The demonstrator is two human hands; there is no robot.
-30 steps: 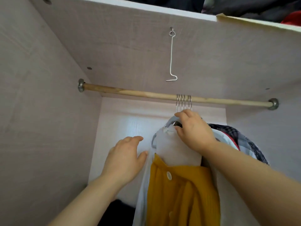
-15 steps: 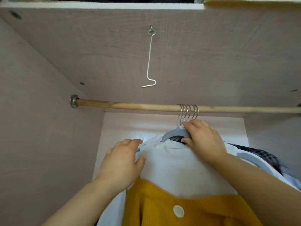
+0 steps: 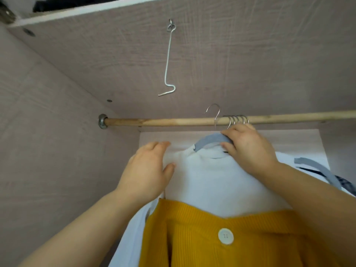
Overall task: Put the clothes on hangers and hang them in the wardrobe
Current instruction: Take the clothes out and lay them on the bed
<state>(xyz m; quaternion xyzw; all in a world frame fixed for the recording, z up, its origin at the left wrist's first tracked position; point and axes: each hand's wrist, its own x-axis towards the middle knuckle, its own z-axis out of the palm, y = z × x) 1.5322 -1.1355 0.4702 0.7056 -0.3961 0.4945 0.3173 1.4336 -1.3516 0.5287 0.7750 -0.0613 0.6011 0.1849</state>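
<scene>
Fingers (image 3: 234, 132) of the right hand (image 3: 248, 151) pinch the grey hanger (image 3: 210, 140), its hook (image 3: 216, 116) just above them. Left hand (image 3: 148, 170) fingers (image 3: 154, 149) rest, loosely spread, on the white garment (image 3: 212, 180).

I see a white top (image 3: 217, 182) over a mustard cardigan (image 3: 240, 237) with a white button (image 3: 225, 236). The hanger (image 3: 210, 140) is grey, the rail (image 3: 173, 121) pale wood.

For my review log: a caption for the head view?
Right hand holds a grey hanger bearing a white top, hook above the rod; left hand rests on the top.
</scene>
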